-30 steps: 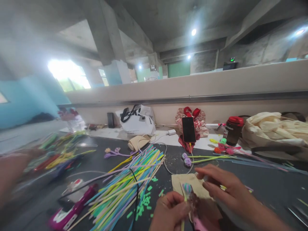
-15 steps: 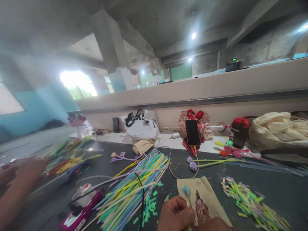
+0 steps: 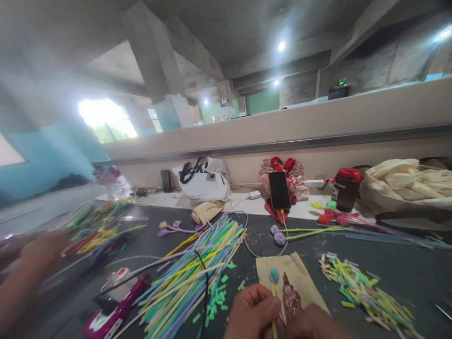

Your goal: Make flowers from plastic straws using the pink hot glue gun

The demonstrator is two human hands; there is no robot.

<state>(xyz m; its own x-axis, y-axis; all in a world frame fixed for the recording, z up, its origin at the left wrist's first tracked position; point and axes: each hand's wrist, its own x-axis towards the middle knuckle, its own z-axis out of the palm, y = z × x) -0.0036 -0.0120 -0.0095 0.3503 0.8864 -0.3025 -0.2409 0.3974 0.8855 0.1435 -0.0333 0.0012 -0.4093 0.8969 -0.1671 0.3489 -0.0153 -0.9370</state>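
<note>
My left hand point(image 3: 252, 310) pinches a pale yellow-green pipe-cleaner stem point(image 3: 274, 294) topped by a small teal and lilac ball point(image 3: 273, 275). Low in the view, my right hand point(image 3: 310, 324) is closed close beside the stem's lower part; its fingertips are mostly hidden. Just beyond it, a pointed tool with a dark tip and a reddish, glossy body point(image 3: 292, 297) lies over a sheet of brown paper point(image 3: 307, 278). Whether my right hand touches this tool I cannot tell.
Many pastel pipe cleaners point(image 3: 190, 278) lie left, near green snippets point(image 3: 219, 296) and a magenta-white device point(image 3: 115, 310). Cut pieces point(image 3: 367, 292) are heaped right. Behind are a phone point(image 3: 280, 190), cables and a red-lidded bottle point(image 3: 346, 189). Another person's hand point(image 3: 42, 247) is at far left.
The whole view has shifted slightly, so things appear a little higher and further left. My left hand keeps its pinch on the stem, and my right hand stays close by.
</note>
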